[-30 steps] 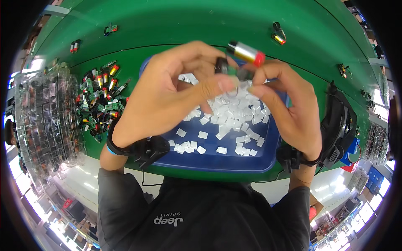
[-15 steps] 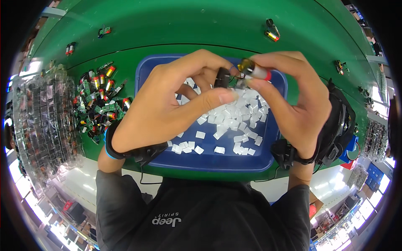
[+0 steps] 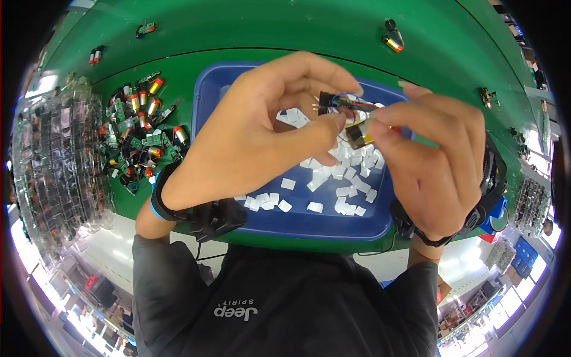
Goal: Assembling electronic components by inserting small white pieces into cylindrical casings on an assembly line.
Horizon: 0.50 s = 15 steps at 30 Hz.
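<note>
My left hand (image 3: 256, 134) pinches a black round part (image 3: 325, 102) with short metal pins, its fingers curled around a small assembly. Thin red and blue wires (image 3: 347, 100) run from that part toward my right hand (image 3: 437, 163). Between the right thumb and fingers is a small cylindrical battery (image 3: 359, 134) with a dark, yellowish end, partly hidden by the fingertips. Both hands are over a blue plastic tray (image 3: 303, 231), where many small white squares (image 3: 319, 178) lie scattered.
Left of the tray, batteries and green circuit boards form a pile (image 3: 143, 134) on the green table (image 3: 267, 30). Stacked clear plastic trays (image 3: 59, 166) stand at the far left. A wired battery (image 3: 392, 44) lies beyond the tray; a black bag-like object (image 3: 495, 172) is by my right wrist.
The battery has turned, its dark end now facing left and nearer to me. The black part has tilted, showing its pins and wires. My right hand has moved slightly right and rotated.
</note>
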Tool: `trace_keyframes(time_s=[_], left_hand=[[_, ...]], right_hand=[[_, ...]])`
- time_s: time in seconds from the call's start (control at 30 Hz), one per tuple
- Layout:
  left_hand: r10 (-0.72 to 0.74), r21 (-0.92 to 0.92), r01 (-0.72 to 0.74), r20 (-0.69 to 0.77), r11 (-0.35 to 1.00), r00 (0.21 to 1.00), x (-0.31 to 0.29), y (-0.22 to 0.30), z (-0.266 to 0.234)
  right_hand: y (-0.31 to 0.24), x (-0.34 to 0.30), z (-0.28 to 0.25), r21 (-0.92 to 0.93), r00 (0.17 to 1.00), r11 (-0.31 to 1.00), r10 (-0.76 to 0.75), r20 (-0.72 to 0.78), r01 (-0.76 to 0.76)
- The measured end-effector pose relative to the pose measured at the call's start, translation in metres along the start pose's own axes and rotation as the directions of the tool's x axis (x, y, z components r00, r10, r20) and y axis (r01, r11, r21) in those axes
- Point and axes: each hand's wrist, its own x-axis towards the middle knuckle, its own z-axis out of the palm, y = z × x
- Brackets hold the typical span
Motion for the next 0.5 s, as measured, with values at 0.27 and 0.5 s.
trace_keyframes(time_s=[0.27, 0.5], left_hand=[[0.046, 0.034, -0.045, -0.037, 0.998, 0.998, -0.004, 0.007, -0.001], [0.156, 0.07, -0.151, -0.086, 0.986, 0.984, -0.014, 0.008, 0.006]], right_hand=[[0.0, -0.002, -0.003, -0.042, 0.994, 0.995, -0.09, 0.06, 0.092], [-0.008, -0.003, 0.001, -0.04, 0.996, 0.999, -0.009, -0.084, 0.006]])
